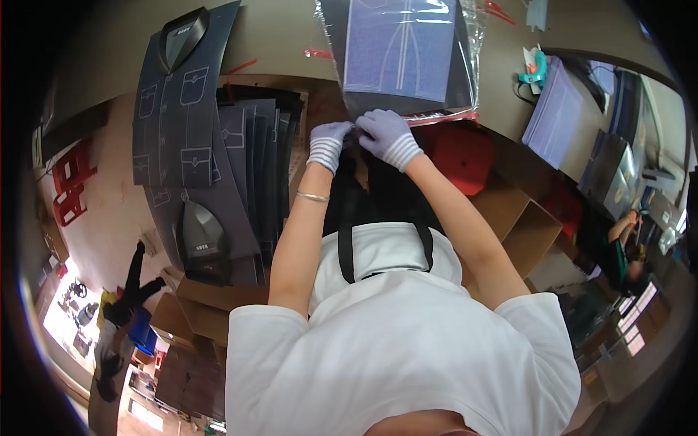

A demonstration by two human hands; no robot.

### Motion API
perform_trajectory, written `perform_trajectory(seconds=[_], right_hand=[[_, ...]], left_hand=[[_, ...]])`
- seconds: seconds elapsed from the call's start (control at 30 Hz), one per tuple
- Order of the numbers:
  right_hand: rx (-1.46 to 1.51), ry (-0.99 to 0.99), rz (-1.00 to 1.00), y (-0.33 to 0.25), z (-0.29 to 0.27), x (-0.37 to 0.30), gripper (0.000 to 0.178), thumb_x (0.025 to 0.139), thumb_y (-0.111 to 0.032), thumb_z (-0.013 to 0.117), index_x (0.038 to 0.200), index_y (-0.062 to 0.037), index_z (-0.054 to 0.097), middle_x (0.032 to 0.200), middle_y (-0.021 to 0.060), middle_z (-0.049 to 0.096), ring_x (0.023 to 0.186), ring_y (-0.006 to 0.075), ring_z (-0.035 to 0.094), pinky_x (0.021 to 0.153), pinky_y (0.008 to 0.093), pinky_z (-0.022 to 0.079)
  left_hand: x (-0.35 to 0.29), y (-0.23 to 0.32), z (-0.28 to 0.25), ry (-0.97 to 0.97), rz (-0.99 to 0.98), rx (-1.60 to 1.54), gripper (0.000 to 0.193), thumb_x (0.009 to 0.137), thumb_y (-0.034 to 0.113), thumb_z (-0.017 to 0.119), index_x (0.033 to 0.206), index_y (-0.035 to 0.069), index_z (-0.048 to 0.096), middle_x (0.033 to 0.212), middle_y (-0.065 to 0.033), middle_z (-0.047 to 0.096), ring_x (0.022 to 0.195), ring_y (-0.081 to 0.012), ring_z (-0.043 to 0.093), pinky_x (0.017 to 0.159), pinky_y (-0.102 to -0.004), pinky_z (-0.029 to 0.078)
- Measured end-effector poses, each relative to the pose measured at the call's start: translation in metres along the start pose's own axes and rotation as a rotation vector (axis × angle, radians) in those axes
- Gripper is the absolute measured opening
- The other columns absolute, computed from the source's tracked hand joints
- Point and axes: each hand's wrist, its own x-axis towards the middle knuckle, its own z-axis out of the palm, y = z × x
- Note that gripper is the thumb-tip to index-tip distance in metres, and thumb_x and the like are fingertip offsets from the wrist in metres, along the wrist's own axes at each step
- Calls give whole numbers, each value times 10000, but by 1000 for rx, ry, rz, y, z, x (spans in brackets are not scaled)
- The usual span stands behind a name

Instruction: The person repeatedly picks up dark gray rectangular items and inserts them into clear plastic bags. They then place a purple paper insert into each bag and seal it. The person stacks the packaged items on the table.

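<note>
Left hand point(331, 142) and right hand point(382, 136), both gloved, close together at near edge of clear plastic bag point(467, 76).
Fingers curled; opening and anything gripped cannot be told. Bag lies on table point(287, 40), blue printed panel point(400, 54) inside.

On the worktop point(291, 43), a package point(400, 51) lies ahead, between stacked cards point(182, 123) at left and sheets point(552, 120) at right; a tool point(536, 70) sits between package and sheets.
</note>
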Motion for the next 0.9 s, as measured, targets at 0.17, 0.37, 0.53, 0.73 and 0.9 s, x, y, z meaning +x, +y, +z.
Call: perform_trajectory(seconds=[0.17, 0.37, 0.53, 0.73, 0.9], right_hand=[[-8, 384, 396, 66, -103, -119, 145, 714, -120, 589, 833, -37, 591, 795, 134, 596, 750, 299, 585, 669, 348, 472], [223, 393, 530, 68, -82, -137, 207, 740, -79, 612, 939, -34, 574, 847, 115, 595, 764, 237, 594, 695, 303, 476], [209, 201, 130, -17, -10, -18, 244, 735, -152, 580, 963, -74, 542, 851, 93, 559, 841, 290, 541, 750, 390, 437], [33, -108, 99, -29, 19, 28, 193, 722, -177, 587, 889, -92, 542, 839, 90, 568, 841, 264, 556, 760, 385, 441], [-51, -192, 166, -45, 15, 33, 214, 726, -234, 576, 849, -62, 551, 832, 121, 608, 809, 283, 592, 733, 392, 464]], left_hand=[[-13, -17, -11, 112, -179, -586, 206, 836, 198, 555, 857, -3, 599, 825, -113, 629, 785, -211, 619, 660, -316, 515], [-15, -9, -15, 25, -339, -608, 345, 886, 341, 458, 869, 26, 599, 858, -129, 643, 817, -235, 624, 683, -334, 499], [-19, -12, -25, -41, -255, -528, 391, 892, 365, 425, 928, 19, 603, 877, -117, 648, 809, -242, 628, 699, -338, 489], [-18, -11, -19, 84, -287, -607, 314, 846, 328, 518, 868, 28, 610, 850, -102, 635, 755, -224, 610, 652, -357, 483], [-12, -9, -25, 78, -325, -686, 260, 822, 263, 568, 906, 18, 595, 851, -109, 628, 772, -244, 608, 677, -376, 493]])
